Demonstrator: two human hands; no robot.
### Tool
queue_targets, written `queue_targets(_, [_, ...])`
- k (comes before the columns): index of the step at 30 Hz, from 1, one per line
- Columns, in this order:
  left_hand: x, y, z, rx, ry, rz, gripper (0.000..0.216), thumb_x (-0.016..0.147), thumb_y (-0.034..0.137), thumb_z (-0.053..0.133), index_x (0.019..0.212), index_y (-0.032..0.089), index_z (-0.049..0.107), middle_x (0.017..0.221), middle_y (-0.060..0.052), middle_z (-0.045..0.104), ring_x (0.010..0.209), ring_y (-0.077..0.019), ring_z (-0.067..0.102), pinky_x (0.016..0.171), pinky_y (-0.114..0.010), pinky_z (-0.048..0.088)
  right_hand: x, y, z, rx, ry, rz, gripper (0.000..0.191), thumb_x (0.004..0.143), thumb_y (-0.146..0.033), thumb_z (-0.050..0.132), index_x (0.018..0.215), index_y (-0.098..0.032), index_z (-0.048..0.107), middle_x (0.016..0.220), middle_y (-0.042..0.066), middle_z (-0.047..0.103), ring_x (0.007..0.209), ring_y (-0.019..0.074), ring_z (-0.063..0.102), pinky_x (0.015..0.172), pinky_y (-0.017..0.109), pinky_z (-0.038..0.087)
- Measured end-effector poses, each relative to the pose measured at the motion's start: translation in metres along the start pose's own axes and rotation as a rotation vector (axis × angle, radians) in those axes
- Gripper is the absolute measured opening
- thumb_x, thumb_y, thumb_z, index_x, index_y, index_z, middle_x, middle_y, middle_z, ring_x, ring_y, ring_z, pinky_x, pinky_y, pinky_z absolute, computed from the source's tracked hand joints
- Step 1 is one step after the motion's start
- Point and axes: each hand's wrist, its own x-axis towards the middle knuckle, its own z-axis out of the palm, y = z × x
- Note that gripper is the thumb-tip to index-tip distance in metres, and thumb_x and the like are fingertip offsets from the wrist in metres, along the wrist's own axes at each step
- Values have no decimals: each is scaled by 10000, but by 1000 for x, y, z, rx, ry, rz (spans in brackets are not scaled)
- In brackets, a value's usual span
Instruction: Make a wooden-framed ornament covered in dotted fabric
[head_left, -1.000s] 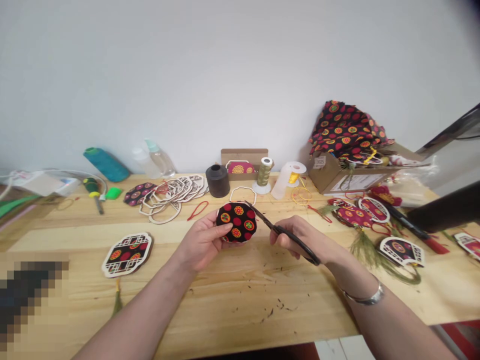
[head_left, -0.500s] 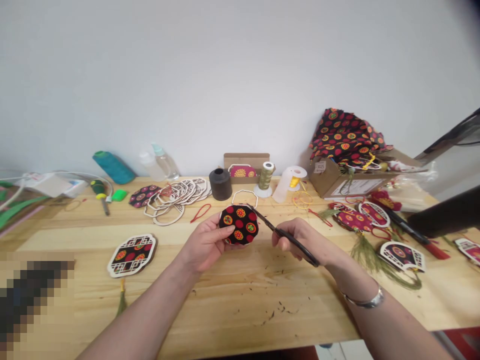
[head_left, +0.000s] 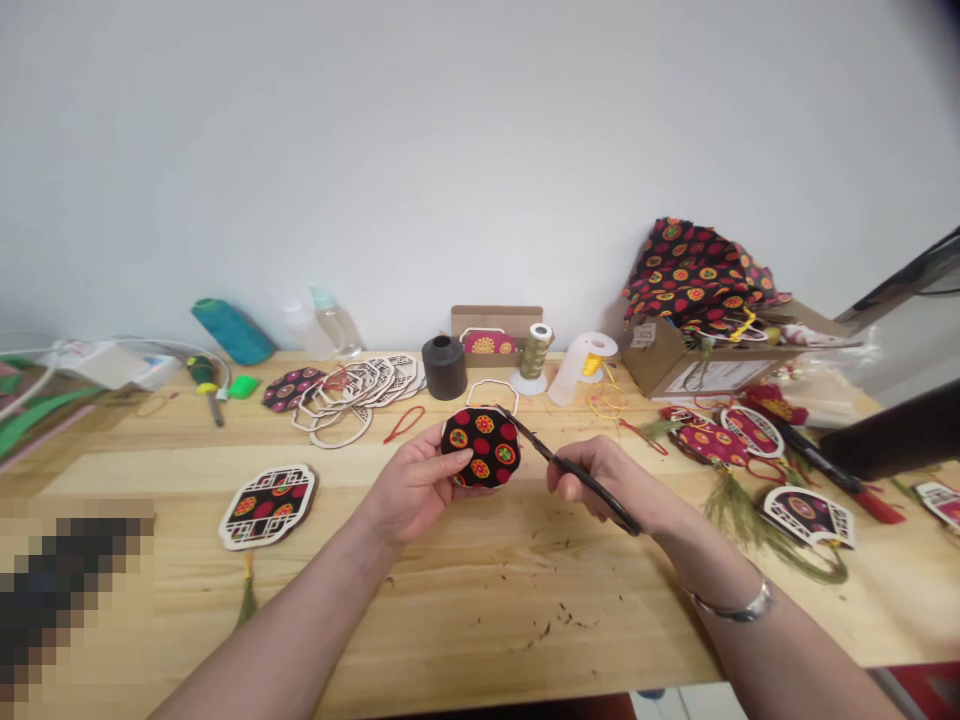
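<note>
Fabric of a black ground printed with red dots and orange-yellow medallions covers the disc [head_left: 481,447], a roughly octagonal flat piece held above the middle of the surface [head_left: 450,600]. The surface is pale, grained wood, and short dark thread clippings are scattered over it.

The disc is gripped by the left hand [head_left: 415,487]: the fingers are closed on its left and lower edge, with the thumb laid across the printed face.

The scissors [head_left: 570,472] are slim, dark metal with black handles. They are held in the right hand [head_left: 600,478], whose fingers are curled shut about the handles. The blades are nearly closed, and their tips touch the upper right edge of the disc.

A finished ornament [head_left: 268,505], with a pale wooden lattice frame over the same fabric, lies flat to the left. Loose wooden frames [head_left: 352,390] are piled behind it. A black thread spool [head_left: 444,366] and an olive thread spool [head_left: 535,352] stand upright near the wall. A cardboard box [head_left: 675,360] at the right rear is heaped with crumpled printed fabric.
</note>
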Motion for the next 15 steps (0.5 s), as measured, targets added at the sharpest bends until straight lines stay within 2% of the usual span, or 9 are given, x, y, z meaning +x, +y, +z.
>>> queue_targets(15, [0,3,-4,50,-5,20,312,739,101,758,1042,150,705,951,-105,780,814,-241,747,686,-377,635,-1,3,-1,-29,-2,-7,685,594,-832,633,624,-151,562,466,-73,357,430,52,269,392,213,175])
